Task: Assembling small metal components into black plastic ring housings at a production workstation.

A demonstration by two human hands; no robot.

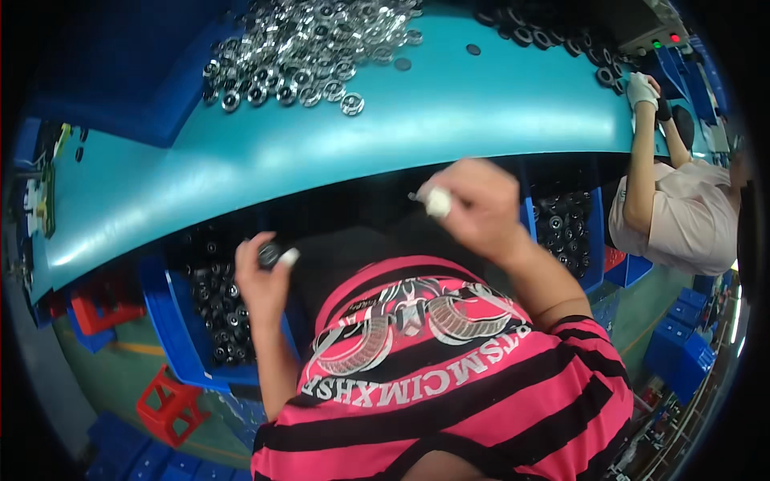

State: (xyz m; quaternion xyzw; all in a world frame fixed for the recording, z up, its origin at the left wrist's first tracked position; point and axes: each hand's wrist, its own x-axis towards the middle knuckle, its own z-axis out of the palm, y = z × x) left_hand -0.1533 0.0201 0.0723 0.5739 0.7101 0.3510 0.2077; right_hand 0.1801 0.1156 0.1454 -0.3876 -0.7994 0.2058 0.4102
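Note:
My left hand [261, 280] is closed on a small black round part [269, 255], held between thumb and fingers above the inner edge of a blue bin. A white cover wraps its thumb tip. My right hand [485, 204] is raised in front of the table's near edge, fingers curled into a pinch, its thumb also covered in white. A tiny shiny tip [413, 196] sticks out of that pinch; its kind is too small to make out. Dark cloth lies over my lap between the hands.
Clear and silver round parts [305, 60] are heaped on the turquoise table [401, 120]; black rings [561, 40] lie at the far right. Blue bins of black parts [164, 321] [597, 240] flank me. A co-worker [674, 208] sits at right. Red stools [171, 405] stand at left.

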